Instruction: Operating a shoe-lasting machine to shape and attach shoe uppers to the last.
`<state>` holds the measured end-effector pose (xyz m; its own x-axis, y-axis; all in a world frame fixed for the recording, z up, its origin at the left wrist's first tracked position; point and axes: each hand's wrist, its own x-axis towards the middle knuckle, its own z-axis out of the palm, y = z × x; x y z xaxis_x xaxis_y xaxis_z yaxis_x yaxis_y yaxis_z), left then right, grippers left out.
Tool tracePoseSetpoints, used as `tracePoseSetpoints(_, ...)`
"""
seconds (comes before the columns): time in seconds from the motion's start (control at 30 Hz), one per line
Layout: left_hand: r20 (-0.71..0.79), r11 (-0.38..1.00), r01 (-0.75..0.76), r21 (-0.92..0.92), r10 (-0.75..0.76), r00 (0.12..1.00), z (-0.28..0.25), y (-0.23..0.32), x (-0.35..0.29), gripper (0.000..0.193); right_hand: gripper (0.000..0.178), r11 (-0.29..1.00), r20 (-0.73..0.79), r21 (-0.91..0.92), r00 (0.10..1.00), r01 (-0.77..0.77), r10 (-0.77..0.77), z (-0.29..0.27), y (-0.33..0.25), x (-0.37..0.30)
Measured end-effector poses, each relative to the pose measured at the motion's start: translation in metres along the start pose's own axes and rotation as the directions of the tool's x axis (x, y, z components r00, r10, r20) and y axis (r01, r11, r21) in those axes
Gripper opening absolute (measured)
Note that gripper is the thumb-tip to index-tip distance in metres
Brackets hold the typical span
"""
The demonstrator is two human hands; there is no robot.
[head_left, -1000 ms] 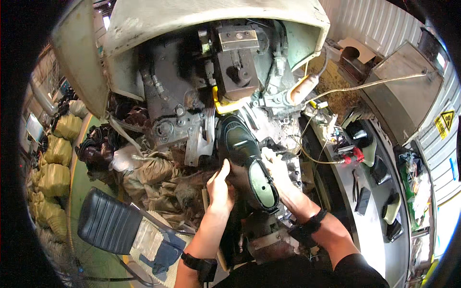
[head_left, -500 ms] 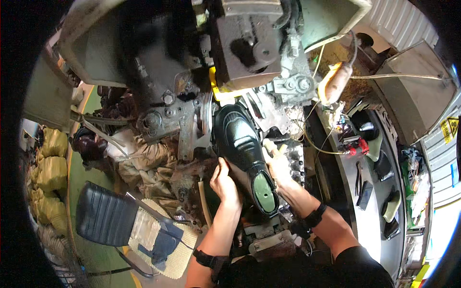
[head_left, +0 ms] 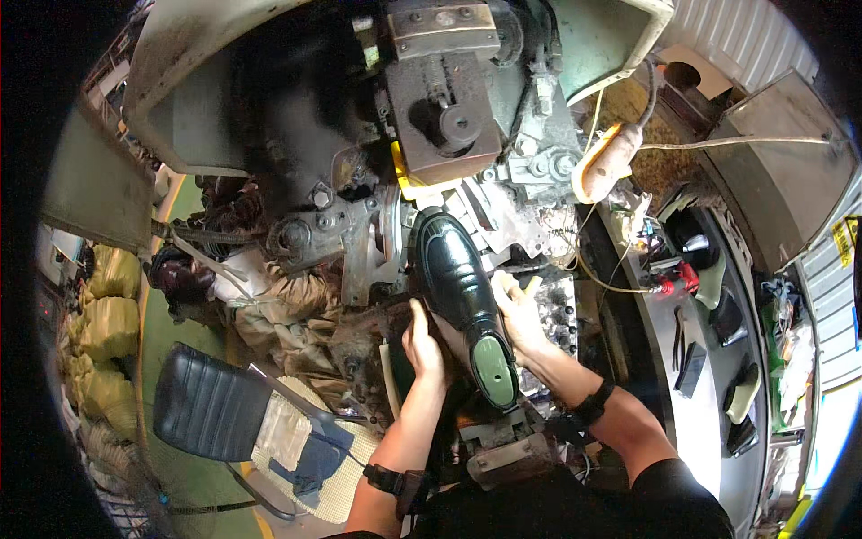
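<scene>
Under the machine point(head_left: 449, 117), both hands, left hand point(head_left: 424, 341) and right hand point(head_left: 519, 310), grip a glossy black shoe point(head_left: 453, 274) with a green heel; it sits closer and larger than before.

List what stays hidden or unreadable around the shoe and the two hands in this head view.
- Toe of the black shoe: hidden, tucked under the machine.
- Left hand fingertips: hidden behind the shoe's side.
- Right hand palm: faces away, pressed to the shoe.
- Support under the green heel: covered by the shoe.
- Tools on the bench: too small, bent by the fisheye rim.
</scene>
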<state>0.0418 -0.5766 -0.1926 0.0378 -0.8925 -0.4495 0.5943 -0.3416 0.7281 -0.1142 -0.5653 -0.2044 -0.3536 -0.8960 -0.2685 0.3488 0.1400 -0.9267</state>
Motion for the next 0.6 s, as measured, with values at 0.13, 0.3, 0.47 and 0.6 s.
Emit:
tracePoseSetpoints(0.13,0.435,0.525,-0.444,0.726,0.150,0.888,-0.098,-0.097,0.029,0.019,0.048,0.977,0.166,0.111,0.972,-0.185,0.165,-0.028,-0.015,-0.013)
tracePoseSetpoints(0.3,0.563,0.318,-0.475,0.821,-0.314,0.764,-0.212,-0.199,0.029,0.051,0.054,0.951,0.226,0.137,0.943,-0.278,0.243,-0.028,-0.028,-0.035)
tracePoseSetpoints(0.47,0.583,0.283,-0.522,0.805,-0.213,0.784,-0.213,-0.189,0.027,0.045,0.043,0.975,0.254,0.086,0.951,-0.205,0.178,-0.042,-0.041,-0.045)
tracePoseSetpoints(0.6,0.544,0.800,0.036,0.599,-0.440,0.714,-0.141,-0.113,-0.021,0.040,0.042,0.990,0.160,0.084,0.982,-0.116,0.102,-0.093,-0.055,-0.047)
